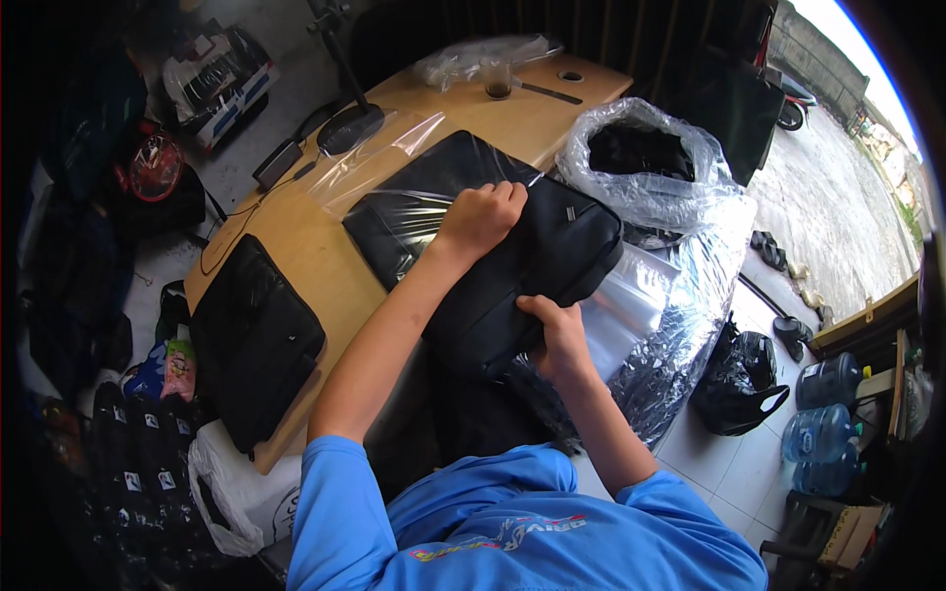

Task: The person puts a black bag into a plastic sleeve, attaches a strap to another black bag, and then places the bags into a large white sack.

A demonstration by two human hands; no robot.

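A black bag (552, 241), with a zipped front pocket, lies tilted across the table's near edge in front of me. Clear plastic sleeve (404, 217) covers its far left part, and the bag's near right end is bare. My left hand (481, 219) is closed in a fist on the sleeve's edge, over the middle of the bag. Lower down, my right hand (558, 335) grips the bag's near side, thumb on top and the other fingers mostly hidden beneath. Left of them, a flat black laptop-style case (258, 340) rests on the wooden table (222, 258).
At the right stands a clear plastic sack (631, 123) with black contents, beside loose clear sleeves (636, 300) on a film-wrapped bundle (680, 335). A glass (498, 81) and a stand's round base (350, 128) are at the back. A black carrier bag (739, 379) and water bottles (823, 433) occupy the floor.
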